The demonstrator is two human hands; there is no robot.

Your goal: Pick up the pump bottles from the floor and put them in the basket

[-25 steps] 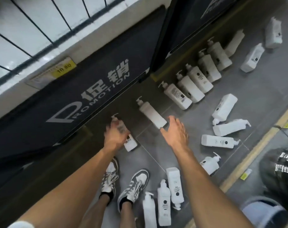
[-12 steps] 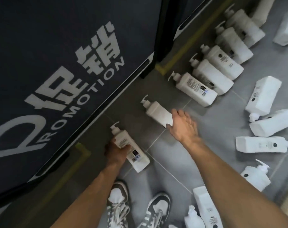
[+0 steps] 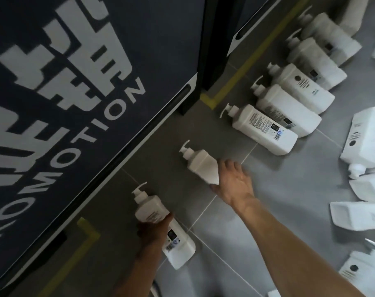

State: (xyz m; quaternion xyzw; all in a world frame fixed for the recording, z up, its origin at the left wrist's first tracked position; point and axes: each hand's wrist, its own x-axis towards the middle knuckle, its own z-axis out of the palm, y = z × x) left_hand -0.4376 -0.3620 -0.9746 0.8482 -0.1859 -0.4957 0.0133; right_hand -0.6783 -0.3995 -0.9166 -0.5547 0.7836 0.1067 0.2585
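Both hands have dropped closer to the floor (image 3: 236,243) since half a second ago. Right hand (image 3: 233,183) now covers the base of the plain bottle (image 3: 200,162), fingers spread over it, grip not closed. Left hand (image 3: 154,229) wraps the middle of the labelled bottle (image 3: 178,241), lying beside the promotion panel (image 3: 75,103). More pump bottles (image 3: 266,129) lie in a row beyond.

Both arms reach down; the left hand (image 3: 155,229) seems curled closed, the right hand (image 3: 233,183) spread flat.
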